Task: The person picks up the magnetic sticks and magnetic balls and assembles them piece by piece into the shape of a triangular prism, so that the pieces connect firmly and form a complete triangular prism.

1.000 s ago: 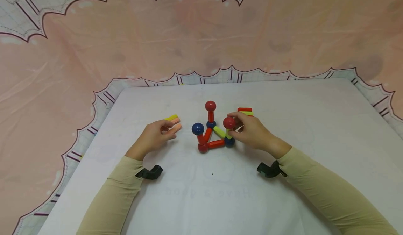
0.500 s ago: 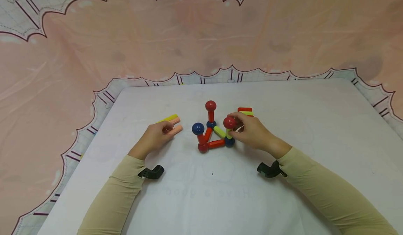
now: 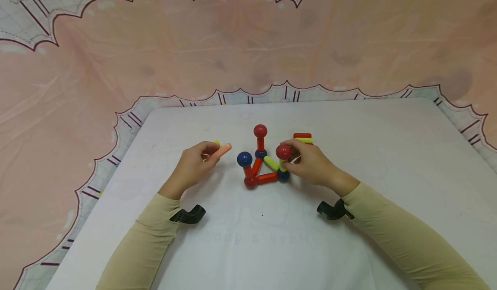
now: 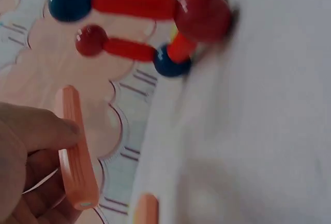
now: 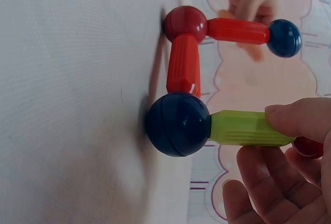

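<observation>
My left hand (image 3: 191, 165) pinches an orange magnetic rod (image 4: 77, 154) between thumb and fingers, raised over the table to the left of the structure. My right hand (image 3: 308, 162) grips an upright lime-green rod (image 5: 251, 128) at the structure's right corner. That rod joins a blue ball (image 5: 178, 124) below to a red ball (image 3: 283, 152) on top. The structure is a triangle of rods and balls on the table. From its other corners rise red rods, one topped by a blue ball (image 3: 244, 159), the far one by a red ball (image 3: 260, 130).
Behind the right hand lie loose red and lime-green rods (image 3: 303, 136). A yellow rod (image 3: 217, 143) shows partly behind the left hand, and another orange rod (image 4: 147, 209) lies on the white table (image 3: 248, 255). A patterned peach cloth (image 3: 248, 44) hangs beyond.
My left hand has picked up an orange rod from the loose rods at left, raising it and tilting its far end upward. The right hand has kept its hold on the green rod.
</observation>
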Motion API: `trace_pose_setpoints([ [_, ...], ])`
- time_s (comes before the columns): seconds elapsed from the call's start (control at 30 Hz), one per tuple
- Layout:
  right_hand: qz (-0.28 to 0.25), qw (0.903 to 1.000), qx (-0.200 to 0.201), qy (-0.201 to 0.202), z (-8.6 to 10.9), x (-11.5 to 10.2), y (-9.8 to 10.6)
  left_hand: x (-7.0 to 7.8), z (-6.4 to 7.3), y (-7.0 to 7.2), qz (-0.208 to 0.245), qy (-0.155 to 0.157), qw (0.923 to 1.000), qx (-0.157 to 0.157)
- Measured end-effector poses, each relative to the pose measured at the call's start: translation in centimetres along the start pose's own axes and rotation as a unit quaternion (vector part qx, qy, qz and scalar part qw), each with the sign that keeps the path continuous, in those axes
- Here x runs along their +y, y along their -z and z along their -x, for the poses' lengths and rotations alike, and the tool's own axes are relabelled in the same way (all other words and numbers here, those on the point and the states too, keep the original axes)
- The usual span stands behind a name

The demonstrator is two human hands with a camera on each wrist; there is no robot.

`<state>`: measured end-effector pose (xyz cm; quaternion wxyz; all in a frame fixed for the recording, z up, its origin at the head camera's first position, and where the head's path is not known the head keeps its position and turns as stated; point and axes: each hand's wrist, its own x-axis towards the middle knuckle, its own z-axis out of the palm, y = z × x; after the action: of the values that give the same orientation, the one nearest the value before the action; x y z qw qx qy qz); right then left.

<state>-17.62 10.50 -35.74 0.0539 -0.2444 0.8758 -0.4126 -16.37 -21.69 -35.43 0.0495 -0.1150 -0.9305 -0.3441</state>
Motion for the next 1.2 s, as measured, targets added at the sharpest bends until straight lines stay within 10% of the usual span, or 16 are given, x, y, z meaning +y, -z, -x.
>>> trace_pose_setpoints([
  [0.37, -0.002, 1.0, -0.002, 0.003, 0.1, 0.0, 0.1, 5.0, 0.1, 0.5, 0.099, -0.063, 0.9918, 0.051],
  [0.77, -0.007, 0.9998, 0.007, 0.014, 0.2, 0.3, 0.0, 9.3, -0.4, -0.7, 0.172, -0.141, 0.9748, 0.018],
  [1.2, 0.002, 0.999, 0.024, 0.039, 0.3, 0.1, 0.6, 10.1, -1.0, -3.5, 0.118, -0.175, 0.9773, -0.01],
])
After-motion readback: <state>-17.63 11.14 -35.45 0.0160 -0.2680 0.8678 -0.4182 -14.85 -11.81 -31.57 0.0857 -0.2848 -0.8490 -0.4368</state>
